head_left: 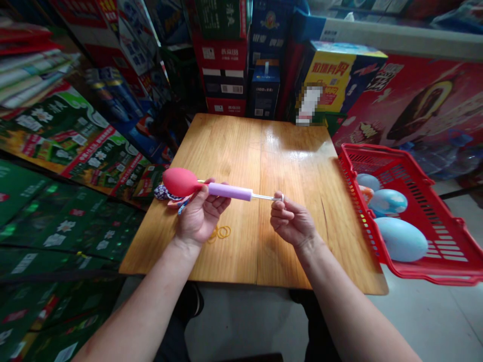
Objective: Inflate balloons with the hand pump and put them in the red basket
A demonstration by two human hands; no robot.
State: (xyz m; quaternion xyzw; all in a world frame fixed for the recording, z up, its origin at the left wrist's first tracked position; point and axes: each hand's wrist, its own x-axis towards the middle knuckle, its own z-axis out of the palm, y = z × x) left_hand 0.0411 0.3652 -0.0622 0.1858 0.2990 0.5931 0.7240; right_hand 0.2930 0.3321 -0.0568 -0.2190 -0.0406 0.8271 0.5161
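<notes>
The left hand (pixel 199 216) is gripping a purple hand pump (pixel 229 191) with curled fingers, and a pink balloon (pixel 181 182) is puffing out from the pump's end. The right hand (pixel 292 218) is pinching the little ring on the pump's thin metal rod (pixel 264 197) between finger and thumb. Both hands are holding all this up over the middle of the wooden table (pixel 241 151). Just past the table's right edge, a red basket (pixel 362 153) is sitting with blue balloons (pixel 401 239) inside it (they are shaped like big eggs). Yellow rubber bands (pixel 219 233) are lying on the table under the hands, a small patterned bundle (pixel 164 192) is poking out under the pink balloon, and tall stacks of boxes (pixel 222 65) are standing behind the table's far edge
</notes>
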